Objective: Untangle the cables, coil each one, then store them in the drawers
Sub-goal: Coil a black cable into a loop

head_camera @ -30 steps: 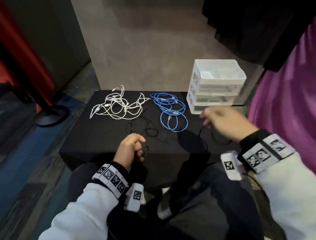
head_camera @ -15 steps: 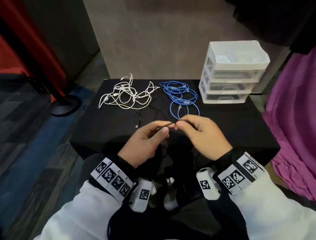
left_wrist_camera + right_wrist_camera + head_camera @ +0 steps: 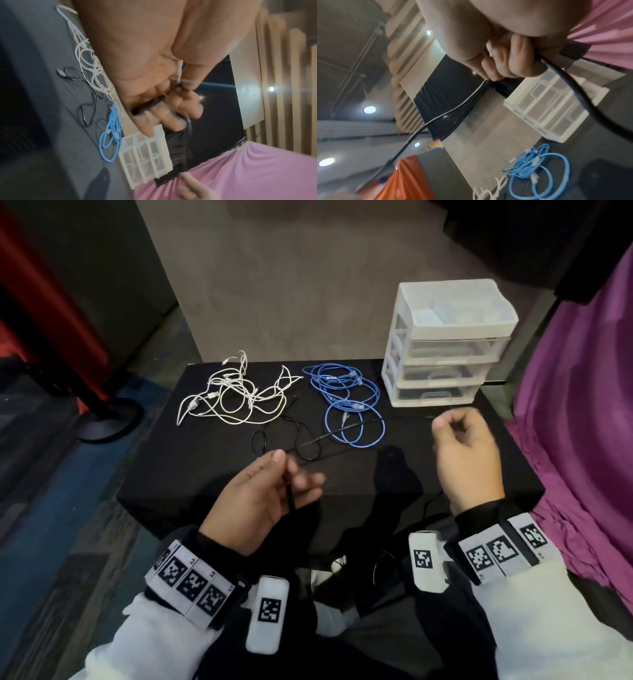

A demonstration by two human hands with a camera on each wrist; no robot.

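While the left hand (image 3: 263,494) and right hand (image 3: 462,453) each pinch the black cable (image 3: 342,431) stretched above the table (image 3: 445,481), white cables (image 3: 236,398) and blue cables (image 3: 346,395) lie tangled; drawers (image 3: 445,350) closed; little done.

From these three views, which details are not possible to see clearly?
- Drawer contents: drawer unit fronts are translucent in the head view and blurred in both wrist views.
- Black cable near end: in the head view it drops below the table edge into shadow.
- White cables: how many is unclear, tangled in the head view, hidden by the left hand in the left wrist view.
- Right hand grip: fingers cover the contact.
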